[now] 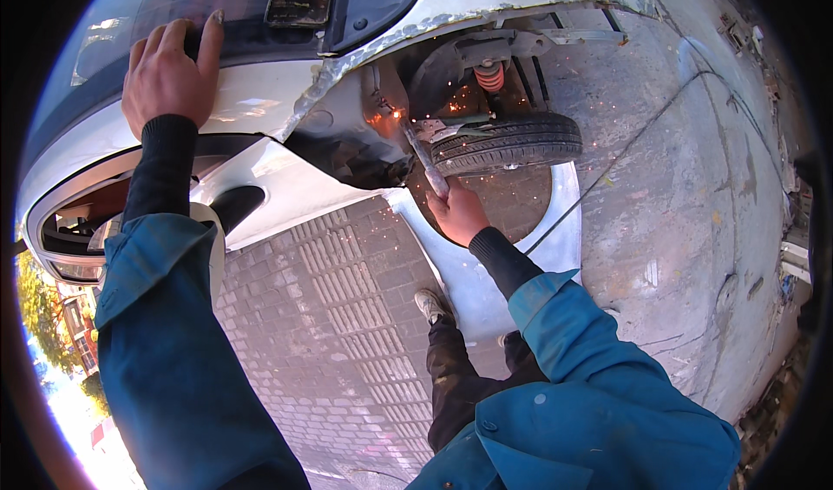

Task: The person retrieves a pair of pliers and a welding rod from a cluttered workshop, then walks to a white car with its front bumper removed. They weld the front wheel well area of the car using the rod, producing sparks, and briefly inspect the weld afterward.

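Note:
My left hand (pixel 173 78) lies with its fingers outstretched on the car's white bodywork, at the lower edge of the windshield (pixel 186 9). My right hand (pixel 455 212) grips the shaft of a long metal cutting torch (pixel 423 156). The torch's far end reaches into the exposed wheel well of the white car (pixel 260 91), where the metal glows orange and sparks fly out. Just right of the torch is a black tire (pixel 512 143), with a red coil spring (pixel 489 77) beyond it. Ragged, torn edges run along the body above the opening.
A loose white fender panel (pixel 486 303) with a round wheel cutout lies on the ground by my feet. A dark cable or hose (pixel 638 134) crosses the concrete on the right and passes behind my right wrist. The side mirror (pixel 239 204) juts out below my left hand.

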Tool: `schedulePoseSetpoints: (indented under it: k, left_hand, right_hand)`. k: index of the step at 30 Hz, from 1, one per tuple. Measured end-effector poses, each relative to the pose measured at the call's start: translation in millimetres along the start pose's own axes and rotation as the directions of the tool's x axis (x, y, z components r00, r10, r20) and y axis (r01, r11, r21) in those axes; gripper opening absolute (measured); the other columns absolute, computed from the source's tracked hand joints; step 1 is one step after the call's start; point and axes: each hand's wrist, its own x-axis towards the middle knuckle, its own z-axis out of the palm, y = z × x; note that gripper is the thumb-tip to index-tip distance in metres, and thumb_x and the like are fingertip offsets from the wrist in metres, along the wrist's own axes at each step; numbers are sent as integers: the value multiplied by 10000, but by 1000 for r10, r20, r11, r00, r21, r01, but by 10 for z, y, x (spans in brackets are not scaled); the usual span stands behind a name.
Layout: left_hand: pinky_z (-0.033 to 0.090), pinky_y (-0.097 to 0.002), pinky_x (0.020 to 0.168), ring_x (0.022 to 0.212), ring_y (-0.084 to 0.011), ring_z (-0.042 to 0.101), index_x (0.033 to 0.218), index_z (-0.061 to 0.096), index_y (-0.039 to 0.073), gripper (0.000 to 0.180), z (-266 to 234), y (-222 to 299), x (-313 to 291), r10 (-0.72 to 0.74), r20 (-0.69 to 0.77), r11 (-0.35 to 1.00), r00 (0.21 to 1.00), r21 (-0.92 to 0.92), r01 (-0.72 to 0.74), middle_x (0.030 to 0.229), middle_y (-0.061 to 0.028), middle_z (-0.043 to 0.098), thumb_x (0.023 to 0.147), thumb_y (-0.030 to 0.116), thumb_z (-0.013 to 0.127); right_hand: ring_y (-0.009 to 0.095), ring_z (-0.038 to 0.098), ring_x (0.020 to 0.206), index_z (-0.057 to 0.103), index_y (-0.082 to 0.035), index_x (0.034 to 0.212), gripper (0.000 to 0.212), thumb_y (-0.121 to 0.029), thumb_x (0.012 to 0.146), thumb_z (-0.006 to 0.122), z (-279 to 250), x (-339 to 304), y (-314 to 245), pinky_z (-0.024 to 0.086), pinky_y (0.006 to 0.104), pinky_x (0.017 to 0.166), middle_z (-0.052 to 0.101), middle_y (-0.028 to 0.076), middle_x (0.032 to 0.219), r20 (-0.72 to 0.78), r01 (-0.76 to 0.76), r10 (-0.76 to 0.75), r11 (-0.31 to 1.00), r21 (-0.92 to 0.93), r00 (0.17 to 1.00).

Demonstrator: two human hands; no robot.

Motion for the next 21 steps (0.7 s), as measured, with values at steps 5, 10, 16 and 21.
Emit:
schedulePoseSetpoints:
  k: [5,10,16,21]
  left_hand:
    - [569,-476,1001,1228,-286,672,1195,785,150,578,7,-1,5,-2,-1,1000,1000,4,2,1255,-67,757,995,648,571]
    - [569,-485,1003,1230,-291,671,1202,784,149,583,24,-16,4,3,4,1000,1000,0,-3,1256,-72,756,998,649,564]
    - [566,-493,1009,1234,-293,669,1213,781,149,591,41,-35,7,9,12,1000,1000,1,-9,1260,-76,755,1002,652,555]
    - [567,-490,1006,1232,-291,670,1209,782,147,593,43,-37,7,17,-9,1000,1000,6,-17,1257,-74,755,1000,654,556]
  right_hand:
    - [504,699,834,568,-24,1069,332,-336,988,651,33,-8,35,553,581,730,716,267,851,2,-6,6,1000,1,1000]
    - [502,699,829,567,-21,1069,334,-336,990,646,55,1,44,553,578,726,714,267,847,-3,2,-2,1000,0,1000]
    - [501,699,822,566,-16,1068,339,-338,992,642,26,20,15,555,570,718,711,268,839,11,-8,9,1000,0,1000]
    - [498,702,829,568,-17,1062,337,-337,993,646,4,21,-24,559,562,728,714,264,844,12,-13,13,1000,-5,1000]
